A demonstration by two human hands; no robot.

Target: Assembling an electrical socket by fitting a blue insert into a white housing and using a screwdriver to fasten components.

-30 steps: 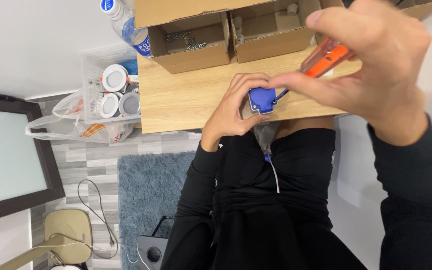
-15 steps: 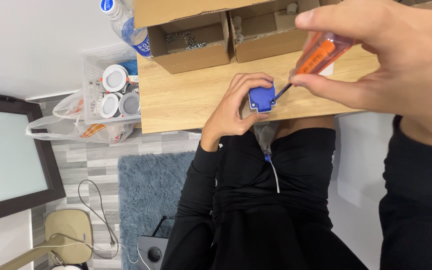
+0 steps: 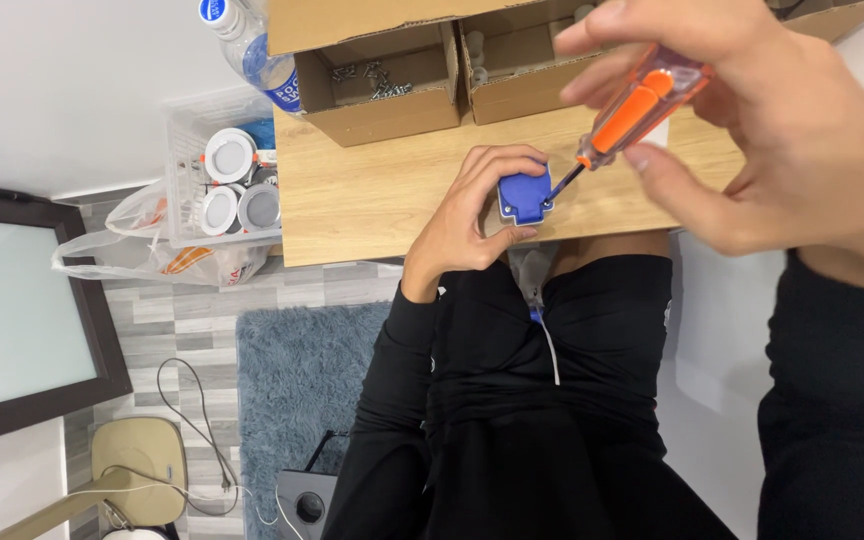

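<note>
Two hands busy over wooden table. Left hand fingers curled tight around blue plug, plug held just above table front edge. Right hand fingers closed on orange screwdriver, tip touching plug. Behind plug on table: cardboard box with screws. Left of table: clear bin with white round parts.

Wooden table with two open cardboard boxes at its edge
</note>
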